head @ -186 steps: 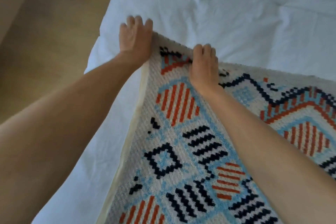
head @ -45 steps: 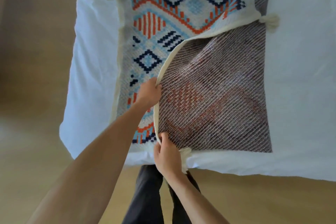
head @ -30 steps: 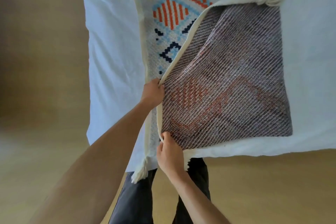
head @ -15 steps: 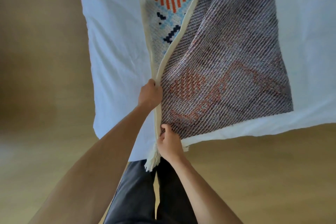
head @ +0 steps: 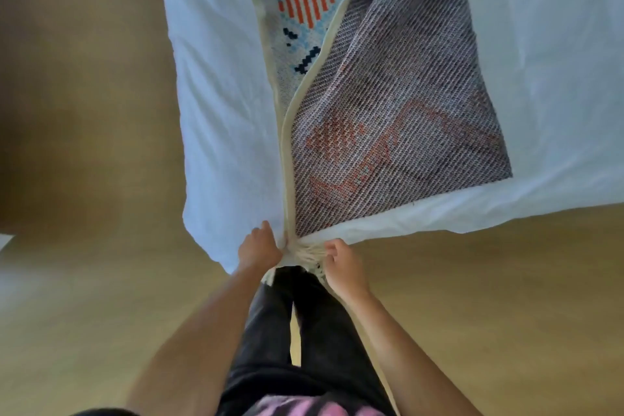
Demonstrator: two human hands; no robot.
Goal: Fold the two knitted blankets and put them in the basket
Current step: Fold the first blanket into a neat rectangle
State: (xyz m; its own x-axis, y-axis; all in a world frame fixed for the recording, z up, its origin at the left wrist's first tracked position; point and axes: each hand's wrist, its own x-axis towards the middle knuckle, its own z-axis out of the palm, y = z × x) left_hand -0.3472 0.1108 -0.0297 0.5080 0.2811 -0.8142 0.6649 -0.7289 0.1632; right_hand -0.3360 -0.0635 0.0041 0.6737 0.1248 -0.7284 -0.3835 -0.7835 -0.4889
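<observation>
One knitted blanket [head: 388,118] lies on the white bed, folded over so its grey-brown underside with a faint orange pattern faces up. A strip of its patterned blue, orange and navy face [head: 300,7] shows at the upper left. Its cream tassels [head: 305,255] hang at the near bed edge. My left hand [head: 258,248] touches the near corner from the left. My right hand [head: 344,262], fingers curled, sits just right of the tassels; whether it holds them I cannot tell. No second blanket or basket is in view.
The bed with its white sheet [head: 219,111] fills the upper half; its near edge runs across the middle. Tan wooden floor [head: 84,145] lies left and below. My dark trousers [head: 304,331] stand close to the bed edge.
Both hands slid along the folded cream edge toward me and now meet at the near tasselled corner. The fold's edge has come further left, covering more of the patterned face.
</observation>
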